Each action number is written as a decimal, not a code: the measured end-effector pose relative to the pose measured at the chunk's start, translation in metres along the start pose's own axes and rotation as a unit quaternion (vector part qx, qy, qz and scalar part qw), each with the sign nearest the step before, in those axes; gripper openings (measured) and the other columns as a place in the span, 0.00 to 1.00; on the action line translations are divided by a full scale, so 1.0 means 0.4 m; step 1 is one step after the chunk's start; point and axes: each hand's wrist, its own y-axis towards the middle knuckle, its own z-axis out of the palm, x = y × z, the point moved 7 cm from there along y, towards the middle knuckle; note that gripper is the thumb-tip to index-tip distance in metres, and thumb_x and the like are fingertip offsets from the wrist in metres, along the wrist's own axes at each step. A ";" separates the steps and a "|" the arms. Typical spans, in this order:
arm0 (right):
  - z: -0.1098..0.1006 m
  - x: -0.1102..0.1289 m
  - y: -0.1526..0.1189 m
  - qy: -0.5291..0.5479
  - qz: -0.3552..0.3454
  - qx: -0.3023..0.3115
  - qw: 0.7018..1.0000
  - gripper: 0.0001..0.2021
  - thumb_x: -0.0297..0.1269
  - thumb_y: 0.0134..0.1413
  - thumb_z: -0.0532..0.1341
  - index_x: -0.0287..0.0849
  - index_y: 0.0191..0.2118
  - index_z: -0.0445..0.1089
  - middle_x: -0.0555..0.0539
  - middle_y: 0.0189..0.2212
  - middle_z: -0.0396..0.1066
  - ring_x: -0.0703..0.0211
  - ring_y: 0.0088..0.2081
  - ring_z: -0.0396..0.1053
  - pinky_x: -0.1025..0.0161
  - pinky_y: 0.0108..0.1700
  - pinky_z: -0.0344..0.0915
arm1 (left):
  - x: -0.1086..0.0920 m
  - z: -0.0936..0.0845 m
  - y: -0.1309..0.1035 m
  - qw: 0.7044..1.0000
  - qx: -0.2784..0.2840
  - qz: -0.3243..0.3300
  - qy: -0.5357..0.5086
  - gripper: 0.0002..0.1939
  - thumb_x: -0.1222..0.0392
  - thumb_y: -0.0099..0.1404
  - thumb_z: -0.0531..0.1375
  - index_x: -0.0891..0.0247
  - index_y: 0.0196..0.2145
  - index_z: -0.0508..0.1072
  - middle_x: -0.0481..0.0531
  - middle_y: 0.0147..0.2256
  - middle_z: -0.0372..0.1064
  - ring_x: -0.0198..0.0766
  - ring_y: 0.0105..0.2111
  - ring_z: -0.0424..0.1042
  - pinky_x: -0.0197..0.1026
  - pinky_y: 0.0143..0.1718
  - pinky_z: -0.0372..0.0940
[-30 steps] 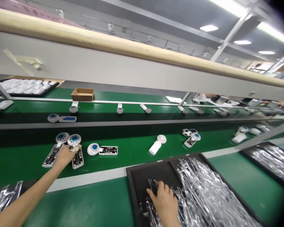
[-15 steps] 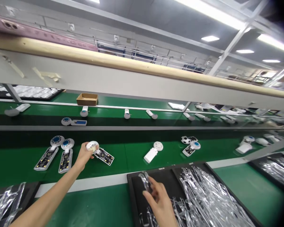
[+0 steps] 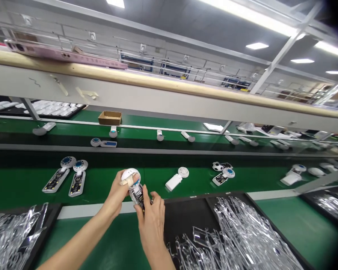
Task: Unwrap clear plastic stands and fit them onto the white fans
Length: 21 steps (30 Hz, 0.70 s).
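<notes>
My left hand (image 3: 121,189) grips the round white head of a device (image 3: 131,176), fingers closed around it. The device's circuit-board body points down to the right, and my right hand (image 3: 151,206) pinches that lower part with a clear plastic piece (image 3: 135,195) against it. To the left, two devices with blue-dotted round heads and exposed boards, one (image 3: 56,180) beside the other (image 3: 77,183), lie on the green belt (image 3: 107,165). A white device (image 3: 174,182) lies right of my hands. Below it, a black tray (image 3: 183,217) holds many clear plastic parts (image 3: 242,232).
Another tray of clear parts (image 3: 14,236) stands at the lower left. More devices, one with a football-patterned head (image 3: 217,166), lie to the right. A rail (image 3: 157,93) crosses above the belts, with a cardboard box (image 3: 109,118) behind.
My left hand has moved right with the device. My right hand has left the tray with a clear piece and come to the device's body. The view has shifted slightly.
</notes>
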 end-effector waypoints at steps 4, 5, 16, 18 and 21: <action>0.019 -0.027 -0.026 0.066 0.018 0.093 0.993 0.27 0.43 0.64 0.46 0.58 0.66 0.39 0.43 0.50 0.64 0.51 0.46 0.68 0.58 0.38 0.69 | -0.001 0.006 -0.010 1.000 0.007 -0.005 0.000 0.33 0.43 0.43 0.68 0.63 0.43 0.66 0.55 0.38 0.70 0.42 0.35 0.69 0.40 0.32 0.63; 0.020 -0.032 -0.030 0.084 0.025 0.108 0.990 0.27 0.42 0.65 0.46 0.57 0.66 0.36 0.44 0.48 0.65 0.53 0.43 0.69 0.60 0.35 0.70 | 0.002 0.010 -0.015 1.000 0.012 0.000 -0.006 0.33 0.43 0.44 0.68 0.62 0.44 0.66 0.55 0.39 0.70 0.43 0.37 0.69 0.40 0.33 0.63; -0.046 -0.011 -0.039 0.211 0.066 0.089 0.971 0.22 0.39 0.60 0.53 0.54 0.60 0.57 0.46 0.46 0.67 0.54 0.46 0.66 0.56 0.48 0.64 | 0.153 -0.002 -0.083 0.996 0.069 -0.048 -0.007 0.30 0.43 0.47 0.66 0.63 0.45 0.72 0.58 0.44 0.72 0.52 0.48 0.68 0.45 0.46 0.64; -0.027 -0.064 -0.037 0.306 0.218 0.028 0.926 0.17 0.43 0.62 0.48 0.45 0.50 0.67 0.46 0.39 0.70 0.56 0.41 0.69 0.60 0.43 0.66 | 0.140 -0.006 -0.094 0.999 0.043 0.004 0.023 0.29 0.44 0.46 0.67 0.61 0.43 0.72 0.56 0.45 0.72 0.52 0.48 0.68 0.45 0.46 0.64; 0.019 -0.136 -0.049 0.378 0.385 -0.060 0.840 0.24 0.48 0.61 0.44 0.42 0.23 0.67 0.49 0.21 0.67 0.58 0.27 0.67 0.63 0.30 0.64 | 0.136 0.011 -0.108 0.996 0.025 0.077 0.047 0.25 0.47 0.43 0.69 0.60 0.38 0.73 0.54 0.39 0.74 0.51 0.43 0.71 0.46 0.46 0.66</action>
